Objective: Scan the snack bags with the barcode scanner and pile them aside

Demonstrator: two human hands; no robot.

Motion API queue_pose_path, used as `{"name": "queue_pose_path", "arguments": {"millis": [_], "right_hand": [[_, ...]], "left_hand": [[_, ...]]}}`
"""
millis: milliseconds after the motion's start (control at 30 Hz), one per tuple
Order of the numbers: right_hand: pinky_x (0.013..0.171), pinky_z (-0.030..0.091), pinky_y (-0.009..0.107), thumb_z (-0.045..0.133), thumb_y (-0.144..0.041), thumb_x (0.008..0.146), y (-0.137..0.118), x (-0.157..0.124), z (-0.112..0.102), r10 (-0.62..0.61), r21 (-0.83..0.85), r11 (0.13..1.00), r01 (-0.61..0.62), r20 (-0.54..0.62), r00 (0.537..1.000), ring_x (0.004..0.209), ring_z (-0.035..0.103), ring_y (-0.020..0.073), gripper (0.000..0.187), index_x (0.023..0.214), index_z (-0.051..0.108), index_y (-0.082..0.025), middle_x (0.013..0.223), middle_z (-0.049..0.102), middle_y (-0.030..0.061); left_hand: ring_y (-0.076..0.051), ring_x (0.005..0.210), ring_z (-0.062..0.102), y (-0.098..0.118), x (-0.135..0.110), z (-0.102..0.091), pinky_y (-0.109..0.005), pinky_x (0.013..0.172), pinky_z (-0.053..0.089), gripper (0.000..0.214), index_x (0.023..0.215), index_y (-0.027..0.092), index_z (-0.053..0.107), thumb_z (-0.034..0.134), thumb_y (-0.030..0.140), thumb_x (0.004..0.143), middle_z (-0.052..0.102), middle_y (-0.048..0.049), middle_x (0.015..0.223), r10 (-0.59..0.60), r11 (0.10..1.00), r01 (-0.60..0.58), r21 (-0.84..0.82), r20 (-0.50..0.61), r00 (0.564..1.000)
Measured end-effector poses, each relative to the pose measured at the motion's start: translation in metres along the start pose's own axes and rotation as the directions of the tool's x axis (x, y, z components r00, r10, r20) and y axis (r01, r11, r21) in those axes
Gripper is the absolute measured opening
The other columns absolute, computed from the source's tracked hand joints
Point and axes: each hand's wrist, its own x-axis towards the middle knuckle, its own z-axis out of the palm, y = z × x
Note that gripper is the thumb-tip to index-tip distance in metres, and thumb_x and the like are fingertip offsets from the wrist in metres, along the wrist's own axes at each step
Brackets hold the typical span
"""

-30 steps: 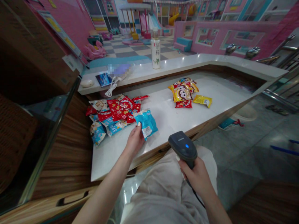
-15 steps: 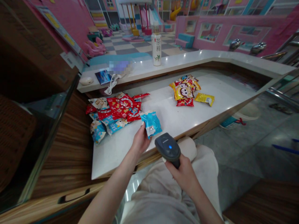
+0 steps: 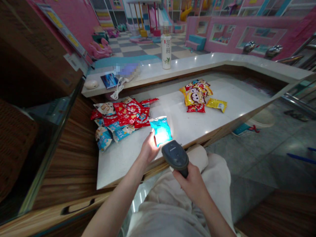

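Two bare hands at the near edge of a white bench [image 3: 179,123], the left hand [image 3: 148,148] with its grip clamped on the lower corner of a light-blue snack packet [image 3: 161,131], thumb and fingers pinched together. Packet raised slightly above the bench top, tilted, its face glowing with bright light. Right hand [image 3: 190,187] with its grip closed around the handle of a dark grey handheld barcode scanner [image 3: 175,155], scanner head angled toward the packet and just beside it. Directly behind the packet, a heap of red snack packets [image 3: 127,113] overlapping pale blue-and-white packets [image 3: 103,138], close to the left hand. Farther along the bench, a second heap of yellow-and-red packets printed with a cartoon monkey [image 3: 194,97], and one loose yellow packet [image 3: 216,105] just beside that heap. Above and beyond, on a raised white ledge [image 3: 197,62], a tall bottle with a white label [image 3: 166,47], a small blue card [image 3: 109,80], a coiled white cable [image 3: 118,90], an oval white object [image 3: 91,84] and a blurred patch. Below the hands, a lap in pale grey trousers [image 3: 172,210]. Past the ledge, pink walls and a checkered floor [image 3: 140,52] of a children's play area
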Motion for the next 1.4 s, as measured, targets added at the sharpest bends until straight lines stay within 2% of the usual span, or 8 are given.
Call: {"name": "queue_pose_path", "arguments": {"millis": [467, 633, 733, 800, 900, 1000, 1167, 1400], "right_hand": [[0.045, 0.043, 0.022, 0.063, -0.027, 0.081, 0.004, -0.004, -0.005, 0.027, 0.006, 1.000, -0.027, -0.030, 0.999, 0.051, 0.061, 0.0184, 0.018, 0.093, 0.070, -0.015, 0.055, 0.064, -0.0010], [0.049, 0.047, 0.022, 0.064, -0.025, 0.082, 0.010, -0.009, -0.016, 0.022, 0.039, 0.999, -0.019, -0.080, 0.997, 0.055, 0.063, 0.0189, 0.017, 0.093, 0.071, -0.016, 0.058, 0.066, -0.0010], [0.051, 0.049, 0.023, 0.064, -0.025, 0.082, 0.009, -0.010, -0.023, 0.013, 0.046, 0.999, -0.008, -0.105, 0.994, 0.057, 0.064, 0.0194, 0.018, 0.094, 0.072, -0.015, 0.057, 0.066, -0.0009], [0.052, 0.049, 0.023, 0.064, -0.026, 0.081, 0.007, -0.009, -0.027, 0.002, 0.043, 0.999, 0.003, -0.117, 0.993, 0.059, 0.065, 0.0205, 0.019, 0.095, 0.072, -0.015, 0.057, 0.065, -0.0004], [0.053, 0.050, 0.024, 0.064, -0.026, 0.080, 0.005, -0.009, -0.032, -0.011, 0.040, 0.999, 0.017, -0.147, 0.989, 0.062, 0.066, 0.0219, 0.020, 0.093, 0.073, -0.015, 0.058, 0.066, 0.0006], [0.051, 0.049, 0.023, 0.063, -0.027, 0.079, 0.006, -0.008, -0.035, -0.011, 0.028, 0.999, 0.016, -0.166, 0.986, 0.062, 0.066, 0.0215, 0.019, 0.090, 0.072, -0.015, 0.059, 0.067, 0.0011], [0.047, 0.045, 0.022, 0.061, -0.029, 0.082, 0.014, -0.010, -0.039, 0.030, 0.012, 1.000, -0.028, -0.170, 0.985, 0.056, 0.061, 0.0190, 0.021, 0.091, 0.071, -0.013, 0.059, 0.066, 0.0011], [0.051, 0.048, 0.024, 0.064, -0.034, 0.082, 0.021, -0.010, -0.045, 0.016, -0.044, 0.999, -0.025, -0.187, 0.982, 0.059, 0.062, 0.0200, 0.021, 0.081, 0.069, -0.014, 0.060, 0.067, 0.0031]], "left_hand": [[-0.022, 0.103, 0.071, 0.000, 0.001, -0.006, -0.034, 0.096, 0.055, 0.041, 0.119, 0.014, 0.067, 0.062, 0.045, 0.093, 0.073, -0.0103, 0.118, 0.056, 0.998, -0.055, 0.015, -0.071, 0.996], [-0.023, 0.108, 0.069, 0.002, 0.011, 0.014, -0.038, 0.102, 0.051, 0.040, 0.112, 0.016, 0.071, 0.066, 0.049, 0.090, 0.074, -0.0091, 0.116, 0.176, 0.947, -0.182, 0.264, 0.047, 0.983], [-0.024, 0.124, 0.061, 0.002, 0.035, 0.035, -0.043, 0.115, 0.040, 0.041, 0.123, 0.021, 0.068, 0.060, 0.047, 0.093, 0.070, -0.0085, 0.128, 0.355, 0.694, -0.457, 0.557, 0.287, 0.890], [-0.024, 0.134, 0.053, -0.001, 0.056, 0.052, -0.043, 0.119, 0.034, 0.045, 0.136, 0.022, 0.060, 0.057, 0.041, 0.096, 0.062, -0.0095, 0.140, 0.408, 0.370, -0.639, 0.674, 0.500, 0.764], [-0.024, 0.142, 0.044, -0.013, 0.093, 0.078, -0.044, 0.122, 0.030, 0.052, 0.147, 0.020, 0.049, 0.054, 0.032, 0.097, 0.052, -0.0126, 0.151, 0.304, -0.084, -0.756, 0.649, 0.739, 0.601], [-0.024, 0.147, 0.037, -0.032, 0.127, 0.099, -0.045, 0.125, 0.024, 0.053, 0.150, 0.019, 0.046, 0.051, 0.027, 0.098, 0.046, -0.0130, 0.156, 0.164, -0.374, -0.709, 0.598, 0.795, 0.584], [-0.025, 0.152, 0.029, -0.055, 0.168, 0.114, -0.041, 0.125, 0.023, 0.058, 0.153, 0.016, 0.041, 0.051, 0.022, 0.097, 0.038, -0.0130, 0.161, 0.078, -0.538, -0.604, 0.588, 0.749, 0.658], [-0.028, 0.153, 0.025, -0.049, 0.173, 0.121, -0.045, 0.126, 0.019, 0.062, 0.151, 0.014, 0.043, 0.057, 0.018, 0.091, 0.035, -0.0163, 0.162, 0.087, -0.443, -0.655, 0.612, 0.757, 0.648]]}}
